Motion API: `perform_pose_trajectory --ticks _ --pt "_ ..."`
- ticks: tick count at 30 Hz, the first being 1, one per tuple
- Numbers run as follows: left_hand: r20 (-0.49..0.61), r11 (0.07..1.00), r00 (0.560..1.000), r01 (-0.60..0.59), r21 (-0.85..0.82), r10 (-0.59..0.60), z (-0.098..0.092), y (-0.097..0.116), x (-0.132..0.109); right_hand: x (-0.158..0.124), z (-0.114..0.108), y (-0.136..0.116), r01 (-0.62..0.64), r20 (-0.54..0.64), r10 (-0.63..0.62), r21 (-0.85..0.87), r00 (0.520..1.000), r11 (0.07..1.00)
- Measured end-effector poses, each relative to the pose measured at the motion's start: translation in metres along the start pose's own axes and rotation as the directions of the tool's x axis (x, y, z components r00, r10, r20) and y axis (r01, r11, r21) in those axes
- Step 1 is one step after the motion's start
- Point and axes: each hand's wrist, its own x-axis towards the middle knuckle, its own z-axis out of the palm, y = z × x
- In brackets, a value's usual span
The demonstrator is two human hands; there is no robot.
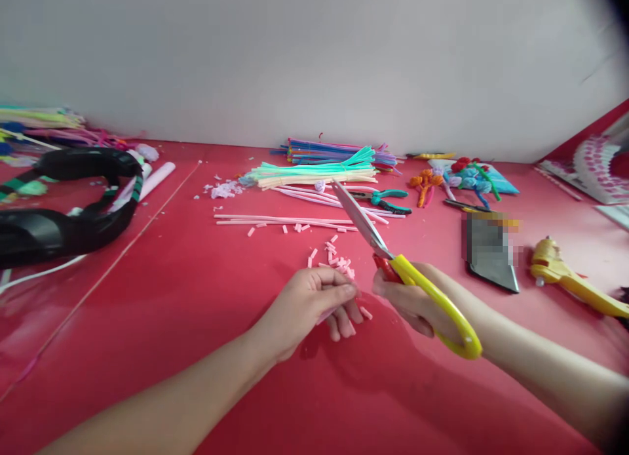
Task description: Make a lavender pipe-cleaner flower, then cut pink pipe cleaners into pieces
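Observation:
My right hand (410, 301) is closed around a pair of scissors (351, 209) with yellow and red handles. Their blades point up and to the left, over the pink stems. Left of it, my left hand (327, 297) has thumb and forefinger pinched together, the other fingers curled down near the table; whatever the pinch holds is too hidden to make out. One short pink piece (364, 313) shows beside its fingertips. Just beyond this hand lies a loose heap of short cut pink pieces (341, 265). Long pink pipe cleaners (275, 219) lie flat further back.
Bundles of mint and cream pipe cleaners (314, 170) lie at the back, with teal-handled pliers (386, 197) in front. At right are fuzzy flowers (472, 173), a dark phone-like slab (491, 258) and a yellow glue gun (565, 275). Black headphone-like gear (88, 245) sits left.

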Motion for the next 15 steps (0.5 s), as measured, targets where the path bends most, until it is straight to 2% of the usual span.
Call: perform_pose_trajectory --ticks 5,9,12,15 --pt "0.073 0.996 0.995 0.058 0.067 -0.063 0.002 -0.001 -0.003 0.006 0.011 0.001 0.103 0.002 -0.104 0.06 0.995 0.993" --pt "0.058 0.99 0.995 0.079 0.12 -0.087 0.002 -0.005 -0.002 0.008 0.019 0.008 0.141 -0.067 -0.138 0.035 0.988 0.989" --pt "0.042 0.984 0.994 0.097 0.151 -0.104 0.004 -0.007 -0.002 0.007 0.02 0.014 0.212 -0.071 -0.211 0.013 0.975 0.977" --pt "0.02 0.98 0.995 0.097 0.176 -0.102 0.007 -0.006 -0.004 0.004 0.018 0.016 0.226 -0.075 -0.228 -0.038 0.971 0.973"
